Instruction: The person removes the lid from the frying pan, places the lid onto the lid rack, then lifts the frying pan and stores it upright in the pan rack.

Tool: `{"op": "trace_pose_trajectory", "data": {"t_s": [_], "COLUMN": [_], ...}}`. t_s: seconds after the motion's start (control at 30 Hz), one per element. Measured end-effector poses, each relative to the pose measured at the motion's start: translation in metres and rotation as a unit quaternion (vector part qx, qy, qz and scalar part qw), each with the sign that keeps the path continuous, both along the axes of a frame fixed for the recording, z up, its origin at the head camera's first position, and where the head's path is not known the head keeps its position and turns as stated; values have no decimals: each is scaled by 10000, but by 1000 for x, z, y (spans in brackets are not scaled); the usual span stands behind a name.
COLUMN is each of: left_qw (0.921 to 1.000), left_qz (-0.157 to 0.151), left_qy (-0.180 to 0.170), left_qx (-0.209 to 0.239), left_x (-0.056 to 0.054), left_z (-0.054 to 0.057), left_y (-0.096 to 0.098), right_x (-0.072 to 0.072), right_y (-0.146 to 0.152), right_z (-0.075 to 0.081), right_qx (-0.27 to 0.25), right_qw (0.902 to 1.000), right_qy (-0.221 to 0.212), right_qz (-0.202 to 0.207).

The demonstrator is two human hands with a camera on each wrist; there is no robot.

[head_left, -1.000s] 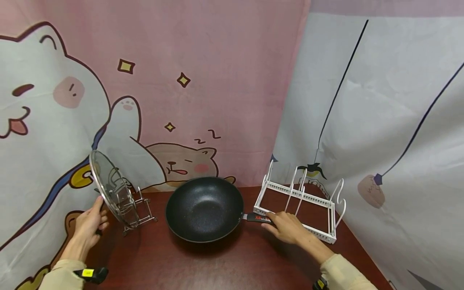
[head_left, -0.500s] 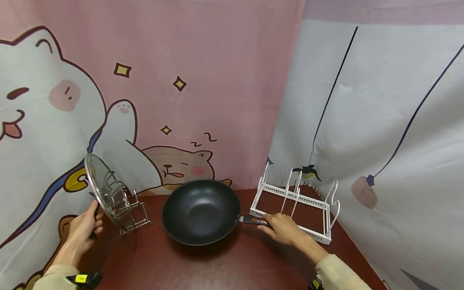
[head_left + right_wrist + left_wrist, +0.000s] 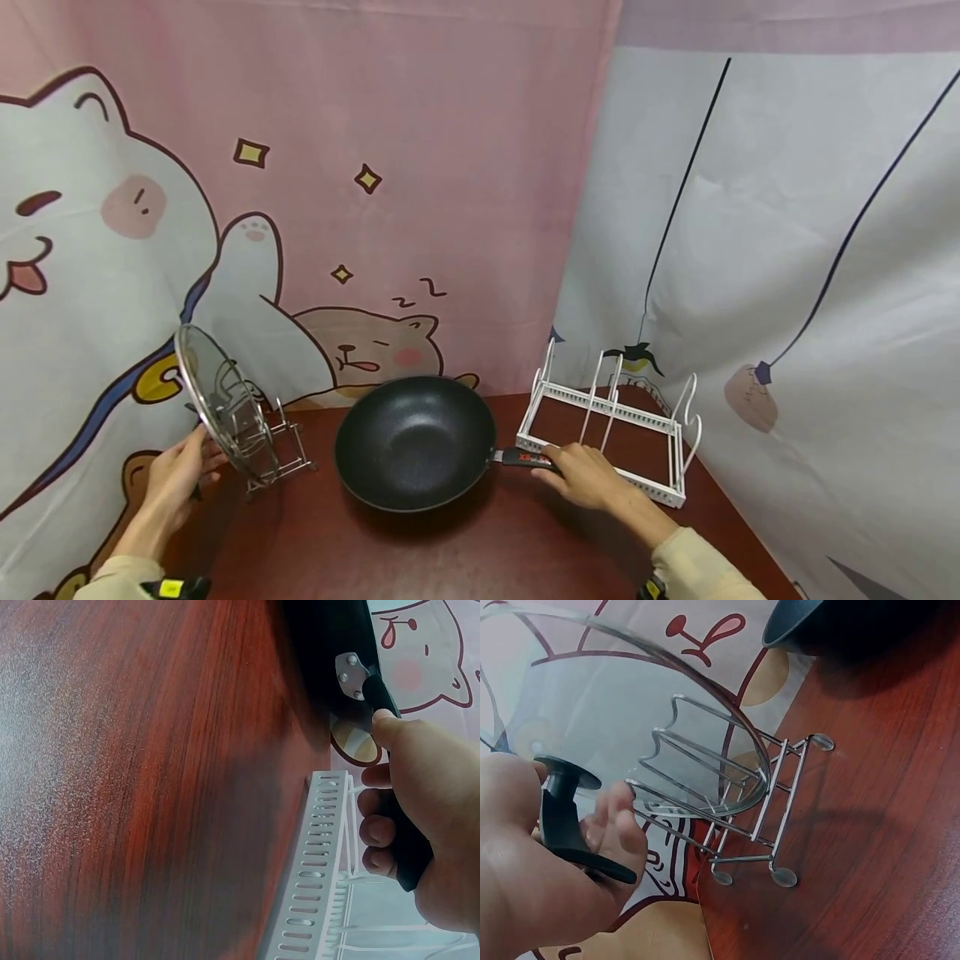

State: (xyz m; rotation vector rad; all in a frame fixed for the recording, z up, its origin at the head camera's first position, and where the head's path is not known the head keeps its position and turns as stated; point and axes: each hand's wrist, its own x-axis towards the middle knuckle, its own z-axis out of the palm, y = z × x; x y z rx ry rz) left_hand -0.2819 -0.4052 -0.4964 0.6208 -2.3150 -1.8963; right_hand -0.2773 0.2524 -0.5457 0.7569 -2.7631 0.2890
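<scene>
A glass lid (image 3: pixel 225 404) with a metal rim stands steeply tilted in a small wire rack (image 3: pixel 780 802) on the left. My left hand (image 3: pixel 178 477) is at the lid's black handle (image 3: pixel 564 817), its fingers loosened around it. The left wrist view shows most of the handle uncovered, with the thumb partly behind it. In the middle, a black wok (image 3: pixel 416 446) stays level, and its shadow shows below it. My right hand (image 3: pixel 588 477) grips the wok's black handle (image 3: pixel 405 840), fingers curled round it and thumb along the top.
A white rack (image 3: pixel 637 417) with upright dividers stands at the right, just behind and below my right hand. The reddish-brown table (image 3: pixel 420 558) runs back to a printed curtain (image 3: pixel 465 208) hanging behind and at the sides.
The left fingers have loosened from their curl round the lid's handle, while the lid keeps its place in the wire rack. The wok and right hand hold still; the view shifts slightly.
</scene>
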Motion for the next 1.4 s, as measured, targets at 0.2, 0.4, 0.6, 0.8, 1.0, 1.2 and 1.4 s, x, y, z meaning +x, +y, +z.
{"op": "trace_pose_trajectory", "data": {"t_s": [0.2,0.4,0.6,0.8,1.0,1.2,1.4], "left_qw": [9930,9768,9688,9530,9489,9441,9416], "left_qz": [-163,211,243,438,570,518,568], "left_qy": [216,203,439,922,991,1137,1082], "left_qx": [-1153,-2121,-2426,-2852,-2942,-3052,-3138], "left_x": [7,19,27,37,47,65,84], "left_z": [4,12,14,8,9,15,17], "left_y": [5,13,19,25,38,50,63], "right_x": [-1,-1,0,-1,-1,-1,-2], "right_y": [1,0,-1,-3,-2,-1,0], "right_z": [0,-1,-1,-2,0,1,0], "right_qx": [-1,2,-60,-58,-46,-42,-10], "right_qw": [10000,10000,9999,9999,9999,9999,9999], "right_qy": [-33,-33,-84,-96,-135,-150,-170], "right_qz": [38,5,-22,23,-13,-30,-5]}}
